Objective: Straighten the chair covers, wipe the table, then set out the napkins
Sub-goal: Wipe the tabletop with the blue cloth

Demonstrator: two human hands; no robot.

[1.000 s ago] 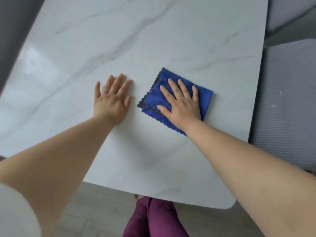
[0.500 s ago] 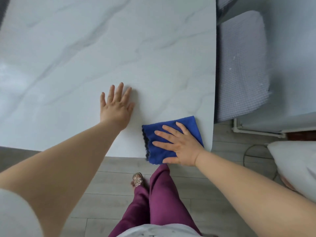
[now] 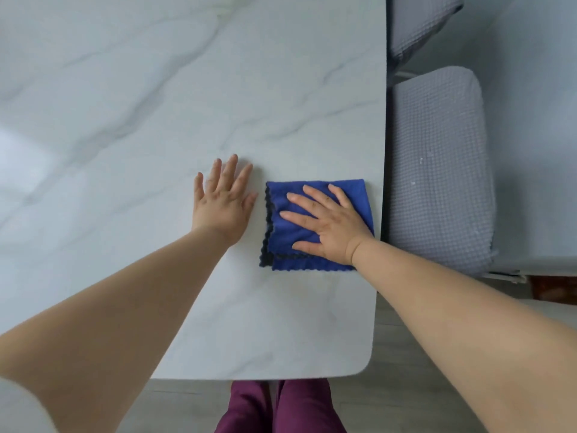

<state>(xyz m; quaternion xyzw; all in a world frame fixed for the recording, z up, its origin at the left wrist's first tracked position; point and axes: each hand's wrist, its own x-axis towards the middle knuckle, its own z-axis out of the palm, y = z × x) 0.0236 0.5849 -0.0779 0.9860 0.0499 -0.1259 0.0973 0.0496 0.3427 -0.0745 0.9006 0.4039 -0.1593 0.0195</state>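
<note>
Right hand: you are pressing your right hand (image 3: pixel 329 225) flat, fingers spread, on top of the blue cloth (image 3: pixel 315 226); nothing is being pinched, and the wide splay is putting weight across most of the fold so it drags as one pad.

Blue cloth: it is lying folded under your right palm, its scalloped dark edges showing toward your left hand and toward your body, its far side sitting just short of the tabletop's right edge.

Left hand: you are resting your left hand (image 3: pixel 223 203) open and flat on the bare tabletop (image 3: pixel 156 104), just beside the cloth but apart from it. Judging by the posture, it is bracing your lean, not wiping.

Tabletop: the marble-look surface is stretching away beyond both hands; no napkins are showing on it anywhere.

Chair cover: the grey waffle-textured chair cover (image 3: pixel 437 170) is sitting to the outside of your right hand, past the tabletop's edge, looking smooth from here; a second covered chair (image 3: pixel 415 23) is showing farther out beyond it.

Step in hand: you are wiping, by my reading, working the strip along the right edge near the rounded corner closest to your body.

Caution: with the cloth this close to the edge, a stroke outward from your right hand is risking pushing it off.
</note>
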